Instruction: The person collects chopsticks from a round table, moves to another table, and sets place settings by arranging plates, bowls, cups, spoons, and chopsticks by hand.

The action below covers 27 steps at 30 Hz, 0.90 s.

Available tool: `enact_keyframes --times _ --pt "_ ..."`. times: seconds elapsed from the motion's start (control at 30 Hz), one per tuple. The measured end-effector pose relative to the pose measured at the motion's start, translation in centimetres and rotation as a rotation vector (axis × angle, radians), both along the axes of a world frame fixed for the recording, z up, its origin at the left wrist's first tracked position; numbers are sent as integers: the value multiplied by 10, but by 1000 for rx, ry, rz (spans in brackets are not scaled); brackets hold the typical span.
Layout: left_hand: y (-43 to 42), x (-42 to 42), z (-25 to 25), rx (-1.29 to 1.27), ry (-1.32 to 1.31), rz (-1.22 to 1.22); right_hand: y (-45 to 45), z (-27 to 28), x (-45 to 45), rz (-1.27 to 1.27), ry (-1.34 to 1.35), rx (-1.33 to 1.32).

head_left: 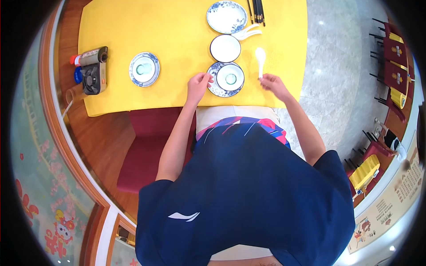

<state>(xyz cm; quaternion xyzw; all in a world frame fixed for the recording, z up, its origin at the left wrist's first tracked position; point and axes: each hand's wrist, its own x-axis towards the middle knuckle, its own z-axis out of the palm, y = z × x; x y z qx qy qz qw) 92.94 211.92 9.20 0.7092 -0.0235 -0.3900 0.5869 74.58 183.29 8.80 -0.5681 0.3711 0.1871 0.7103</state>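
Observation:
My right hand (274,85) pinches the handle end of a white spoon (260,55), its bowl pointing away from me over the yellow cloth. At the left rim of a blue-patterned plate (217,90) is my left hand (200,87), fingers closed together; whether they grip the rim or something small is unclear. On that plate sits a white bowl (238,74) with a small greenish glass cup (231,79) inside. Just beyond it stands a dark-rimmed white bowl (225,48). More white spoons (246,33) lie by that bowl.
Farther back are a patterned plate (226,17) and black chopsticks (258,12). Another place setting (144,69) stands to the left, with a portable stove (93,79) at the table's left edge. A maroon chair (148,146) is tucked near the front edge.

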Motion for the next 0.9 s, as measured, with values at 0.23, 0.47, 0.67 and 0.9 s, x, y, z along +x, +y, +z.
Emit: enact_keyframes --times 0.23,0.47,0.67,0.9 --pt "-11 -3 -6 -2 48 -47 54 4 -22 -104 95 510" --pt "-3 -3 -6 33 15 -26 62 -6 -10 -67 126 695" --pt "12 -2 -16 51 23 -24 61 -21 -6 26 201 492" --pt "22 -10 -8 79 -17 37 -9 -56 44 146 53 -1055"
